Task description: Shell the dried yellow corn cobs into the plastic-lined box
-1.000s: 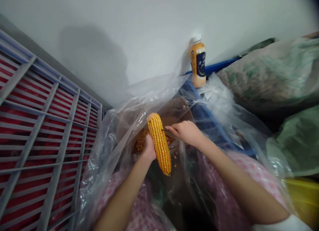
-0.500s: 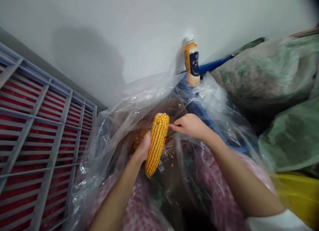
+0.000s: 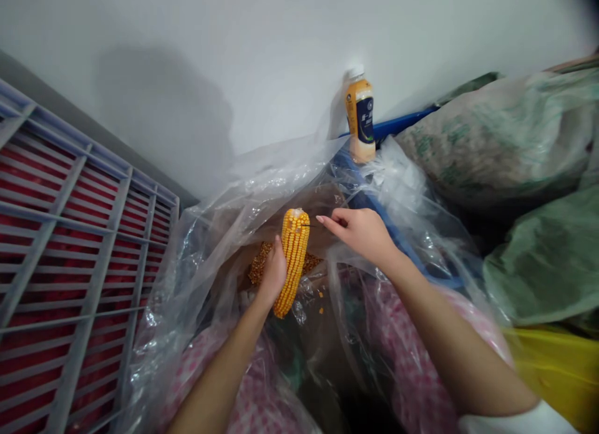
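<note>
A yellow ear of corn (image 3: 294,262) is in my left hand (image 3: 274,272), its blunt pale end up and tilted slightly right. My fingers wrap behind it and the thumb lies along its left side. A few kernels are gone near the top end. To its right, my right hand (image 3: 358,231) is closed on a thin dark pick (image 3: 312,225), whose tip touches the ear near the top. The pick's handle is hidden in my fingers. Loose corn kernels (image 3: 259,264) lie in a heap below, inside a clear plastic bag (image 3: 206,234).
Left stands a grey slatted crate (image 3: 84,234) with red contents. A bottle with an orange and dark blue label (image 3: 360,119) stands on the blue bin (image 3: 388,200) by the wall. Full sacks (image 3: 505,135) and a yellow container (image 3: 556,371) are at the right.
The corn has shifted slightly left and up and has turned more upright. My right hand has moved right and up a little; the pick now shows against the ear's top.
</note>
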Demonstrator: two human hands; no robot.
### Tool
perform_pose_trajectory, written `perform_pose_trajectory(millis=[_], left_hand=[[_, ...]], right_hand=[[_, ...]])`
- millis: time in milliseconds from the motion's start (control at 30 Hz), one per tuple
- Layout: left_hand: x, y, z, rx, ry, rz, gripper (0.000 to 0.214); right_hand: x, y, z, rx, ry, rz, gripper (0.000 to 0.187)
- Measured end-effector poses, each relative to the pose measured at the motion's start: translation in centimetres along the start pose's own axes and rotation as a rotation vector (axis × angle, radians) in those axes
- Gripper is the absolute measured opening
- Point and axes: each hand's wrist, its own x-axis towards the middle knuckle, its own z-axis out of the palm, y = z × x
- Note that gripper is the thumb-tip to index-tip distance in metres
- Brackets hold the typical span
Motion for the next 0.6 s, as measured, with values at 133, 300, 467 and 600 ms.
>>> perform_pose_trajectory(millis=[133,300,467,600], left_hand=[[-0.4,0.2,0.2,0.192,0.030,0.067,0.048],[-0.7,0.5,0.3,0.288,0.003,0.102,0.050],[-0.7,0.6,0.2,0.237,0.002,0.068,0.050],[-0.3,0.2,-0.1,0.209,0.007,0.057,0.047]], right_hand=[[-0.1,-0.3,0.4,-0.086,-0.027,-0.010,0.045],[-0.3,-0.7,0.9,-0.115,-0.052,-0.019,0.040],[-0.4,-1.3,1.8,0.065,-0.036,0.008,0.040],[-0.3,-1.5,2.1,0.195,-0.024,0.049,0.040]])
